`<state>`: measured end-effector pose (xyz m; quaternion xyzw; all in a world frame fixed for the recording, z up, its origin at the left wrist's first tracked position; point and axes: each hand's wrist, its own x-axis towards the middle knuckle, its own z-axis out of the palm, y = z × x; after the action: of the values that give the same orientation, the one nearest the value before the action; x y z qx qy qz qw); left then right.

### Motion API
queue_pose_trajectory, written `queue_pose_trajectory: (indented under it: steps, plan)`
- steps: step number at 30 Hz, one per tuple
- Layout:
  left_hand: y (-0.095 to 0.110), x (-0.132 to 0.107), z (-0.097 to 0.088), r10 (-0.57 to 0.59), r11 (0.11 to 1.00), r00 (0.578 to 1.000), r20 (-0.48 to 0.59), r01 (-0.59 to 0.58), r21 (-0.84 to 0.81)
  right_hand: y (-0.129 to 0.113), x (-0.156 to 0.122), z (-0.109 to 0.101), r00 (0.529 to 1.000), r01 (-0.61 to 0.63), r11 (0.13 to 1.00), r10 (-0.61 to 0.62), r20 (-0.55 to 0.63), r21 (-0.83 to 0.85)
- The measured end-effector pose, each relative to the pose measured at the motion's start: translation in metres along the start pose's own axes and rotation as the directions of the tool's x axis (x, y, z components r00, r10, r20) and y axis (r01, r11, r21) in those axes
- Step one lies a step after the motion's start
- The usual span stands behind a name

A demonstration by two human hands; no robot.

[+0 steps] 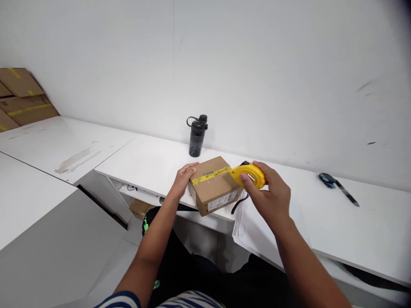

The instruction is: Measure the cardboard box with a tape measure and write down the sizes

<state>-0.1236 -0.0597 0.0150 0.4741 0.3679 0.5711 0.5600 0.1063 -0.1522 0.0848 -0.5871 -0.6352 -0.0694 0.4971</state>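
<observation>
A small cardboard box (213, 186) with yellow tape across its top and a white label on its near side rests at the front edge of the white desk, turned at an angle. My left hand (184, 179) grips the box's left side, thumb on top and fingers along the far side. In my right hand (269, 192) is a yellow tape measure (249, 174), held above the box's right end. A dark wrist strap hangs beneath the tape measure. Whether any blade is drawn out cannot be made out.
A dark water bottle (197, 137) stands by the wall behind the box. Stacked paper (257, 226) lies right of the box. Farther right is a dark-strapped watch-like item (338, 188). Taped cartons (28, 109) are piled at the far left; another box (139, 208) sits under the desk.
</observation>
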Motion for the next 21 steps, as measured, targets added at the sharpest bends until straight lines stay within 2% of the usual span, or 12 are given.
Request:
queue_pose_trajectory:
  steps: [3, 5, 8, 11, 13, 16, 19, 21]
  plan:
    - [-0.003, -0.003, -0.005, 0.020, 0.999, 1.000, 0.008, -0.019, -0.039, 0.000, 0.000, 0.004, 0.997, -0.056, 0.993, 0.062, -0.052, 0.105]
    - [-0.005, -0.007, -0.010, 0.038, 0.996, 0.999, 0.002, -0.037, -0.087, 0.006, 0.000, 0.008, 0.981, -0.167, 0.960, 0.186, -0.064, 0.225]
    - [-0.009, -0.017, -0.022, 0.048, 0.987, 0.999, -0.019, -0.051, -0.155, 0.020, 0.000, 0.018, 0.924, -0.344, 0.838, 0.382, -0.005, 0.423]
    - [-0.014, -0.029, -0.039, 0.035, 0.990, 0.998, -0.058, -0.043, -0.133, 0.028, 0.000, 0.031, 0.877, -0.447, 0.713, 0.469, 0.106, 0.541]
    - [-0.019, -0.036, -0.049, 0.047, 0.997, 0.993, -0.112, -0.054, -0.055, 0.027, -0.001, 0.039, 0.862, -0.486, 0.663, 0.472, 0.186, 0.570]
    - [-0.026, -0.042, -0.060, 0.096, 0.989, 0.972, -0.213, -0.068, 0.134, 0.015, -0.001, 0.047, 0.856, -0.514, 0.642, 0.430, 0.288, 0.569]
    - [-0.027, -0.040, -0.059, 0.222, 0.915, 0.915, -0.337, -0.075, 0.397, -0.004, 0.002, 0.048, 0.866, -0.498, 0.672, 0.350, 0.357, 0.549]
    - [-0.023, -0.034, -0.054, 0.278, 0.853, 0.891, -0.360, -0.056, 0.518, -0.017, 0.007, 0.047, 0.885, -0.442, 0.744, 0.271, 0.378, 0.502]
